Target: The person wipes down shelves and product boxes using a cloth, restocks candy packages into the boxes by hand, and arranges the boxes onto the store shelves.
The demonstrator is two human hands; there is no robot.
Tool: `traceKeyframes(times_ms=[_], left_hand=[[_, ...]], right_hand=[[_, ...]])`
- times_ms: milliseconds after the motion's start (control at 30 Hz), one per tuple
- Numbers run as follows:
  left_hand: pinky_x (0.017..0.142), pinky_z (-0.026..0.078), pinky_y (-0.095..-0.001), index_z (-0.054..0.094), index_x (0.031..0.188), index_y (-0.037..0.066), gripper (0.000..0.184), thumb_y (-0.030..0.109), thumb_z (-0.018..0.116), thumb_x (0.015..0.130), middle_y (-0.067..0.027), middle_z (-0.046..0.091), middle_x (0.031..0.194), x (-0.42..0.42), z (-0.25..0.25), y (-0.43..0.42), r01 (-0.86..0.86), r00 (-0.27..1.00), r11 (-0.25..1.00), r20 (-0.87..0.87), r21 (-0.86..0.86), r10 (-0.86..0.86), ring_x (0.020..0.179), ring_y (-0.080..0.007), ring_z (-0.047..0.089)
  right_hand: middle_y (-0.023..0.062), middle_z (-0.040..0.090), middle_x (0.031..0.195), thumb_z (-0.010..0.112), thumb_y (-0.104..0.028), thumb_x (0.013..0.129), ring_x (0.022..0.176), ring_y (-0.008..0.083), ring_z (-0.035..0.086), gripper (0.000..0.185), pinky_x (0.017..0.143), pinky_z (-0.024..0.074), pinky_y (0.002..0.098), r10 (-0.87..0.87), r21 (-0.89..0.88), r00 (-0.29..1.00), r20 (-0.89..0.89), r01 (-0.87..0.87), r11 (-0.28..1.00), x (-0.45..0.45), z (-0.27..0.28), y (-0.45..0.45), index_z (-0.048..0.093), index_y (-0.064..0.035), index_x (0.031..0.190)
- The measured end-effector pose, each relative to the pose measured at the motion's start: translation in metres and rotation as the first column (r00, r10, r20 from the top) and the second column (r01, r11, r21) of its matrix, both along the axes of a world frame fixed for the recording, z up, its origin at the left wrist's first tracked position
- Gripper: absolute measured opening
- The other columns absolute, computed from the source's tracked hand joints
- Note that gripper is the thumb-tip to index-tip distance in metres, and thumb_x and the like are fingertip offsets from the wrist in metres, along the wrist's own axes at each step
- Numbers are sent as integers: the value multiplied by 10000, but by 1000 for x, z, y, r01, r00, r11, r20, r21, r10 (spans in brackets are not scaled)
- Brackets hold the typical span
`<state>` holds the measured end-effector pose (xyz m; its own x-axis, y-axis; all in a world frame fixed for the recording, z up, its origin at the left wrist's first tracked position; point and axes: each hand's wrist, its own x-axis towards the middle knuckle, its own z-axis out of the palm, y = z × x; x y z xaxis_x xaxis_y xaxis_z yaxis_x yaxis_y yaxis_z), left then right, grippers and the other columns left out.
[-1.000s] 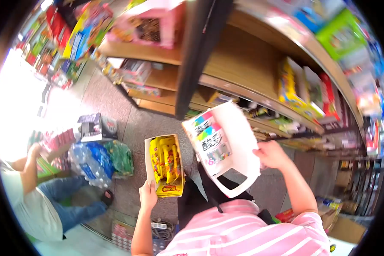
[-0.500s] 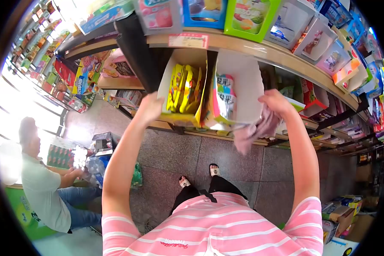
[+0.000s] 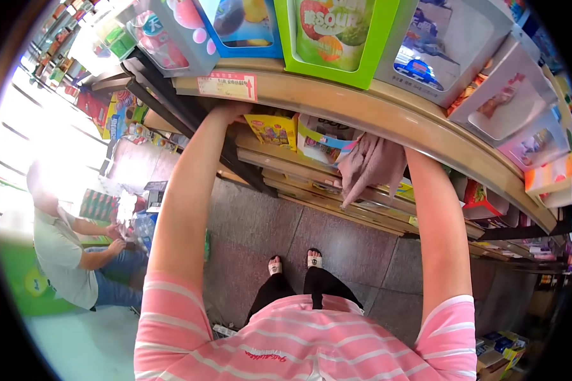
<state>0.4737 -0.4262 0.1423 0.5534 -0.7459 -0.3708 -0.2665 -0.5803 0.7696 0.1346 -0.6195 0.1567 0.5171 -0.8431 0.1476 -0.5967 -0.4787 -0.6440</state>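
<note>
My left hand [image 3: 234, 112] is at the left side of a yellow candy box [image 3: 273, 129], partly under the upper shelf's edge; its fingers are hidden. Right beside that box stands a white and blue box [image 3: 321, 141] with packets inside. A dusty-pink cloth [image 3: 370, 166] hangs in front of the right end of this box. The cloth is bunched at my right hand [image 3: 410, 153], which is mostly covered by the shelf edge and the cloth. Both boxes sit on the lower shelf between my hands.
Display boxes with windows, among them a green one [image 3: 337, 38], line the upper shelf [image 3: 337, 101] above my hands. A dark metal post [image 3: 165, 105] stands left of my left arm. At far left a person [image 3: 70, 254] handles packaged goods. A red box [image 3: 486, 200] lies at right.
Both boxes have moved inward under the upper shelf, with my hands at their outer sides. The cloth moved in with my right hand. My view has come closer to the shelf.
</note>
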Motion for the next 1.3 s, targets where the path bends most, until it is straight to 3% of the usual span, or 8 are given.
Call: traceKeyframes(times_ms=[267,433,633,800,867,1067,1133,1300], left_hand=[[799,482,-391,472,1153,103,380,314,517,840,-137,531,1107,18,8,5,193,893,977,430,-94,-135,1031,-274,529],[818,463,-393,506,1108,82,372,321,536,824,-160,543,1075,24,-9,-10,459,295,886,951,-61,-88,1018,-293,528],[835,426,-408,494,1135,69,492,323,631,736,-172,535,1100,-105,52,26,555,574,766,816,-324,-70,1048,-334,493],[824,444,-394,385,1255,96,635,219,674,702,-215,554,1067,-105,43,11,679,529,734,703,-16,-475,997,-346,543],[722,464,-415,413,1231,127,613,236,667,683,-159,603,895,-98,32,0,683,519,724,762,-97,-387,847,-340,582],[762,463,-412,379,1262,147,605,174,646,720,-209,594,976,-109,47,4,683,509,730,732,-24,-453,918,-353,573],[770,451,-427,451,1199,126,480,163,607,746,-195,591,986,-109,44,5,751,353,659,814,47,-460,912,-369,560],[749,459,-432,550,1071,137,298,156,552,774,-188,597,933,-114,51,6,694,337,702,789,161,-514,894,-352,560]], right_hand=[[77,591,711,678,-298,719,657,102,526,405,590,420,253,13,9,998,-55,-13,1000,-6,-1,-1,583,4,971],[73,593,701,688,-314,720,650,95,531,430,587,424,245,58,172,988,-142,-33,985,-25,30,37,581,3,990],[27,581,653,730,-318,697,616,84,537,489,553,435,240,39,501,980,195,-134,855,-93,58,123,585,5,1034],[26,577,680,747,-309,665,607,101,535,469,563,437,250,-107,342,989,104,66,937,-143,7,174,611,-63,1041],[90,622,694,714,-320,681,623,179,599,515,588,468,315,-144,274,985,92,114,955,-149,-9,187,571,-74,1111],[163,627,777,607,-280,756,723,338,602,555,640,484,413,-256,-183,896,-363,201,962,-108,-6,170,436,-104,1254],[162,629,789,580,-266,775,753,336,603,499,664,483,422,-267,-172,885,-382,215,961,-90,-3,157,460,-105,1232],[152,635,812,489,-216,831,788,324,610,302,685,487,418,-206,-70,838,-506,198,978,-65,-26,130,560,-99,1100]])
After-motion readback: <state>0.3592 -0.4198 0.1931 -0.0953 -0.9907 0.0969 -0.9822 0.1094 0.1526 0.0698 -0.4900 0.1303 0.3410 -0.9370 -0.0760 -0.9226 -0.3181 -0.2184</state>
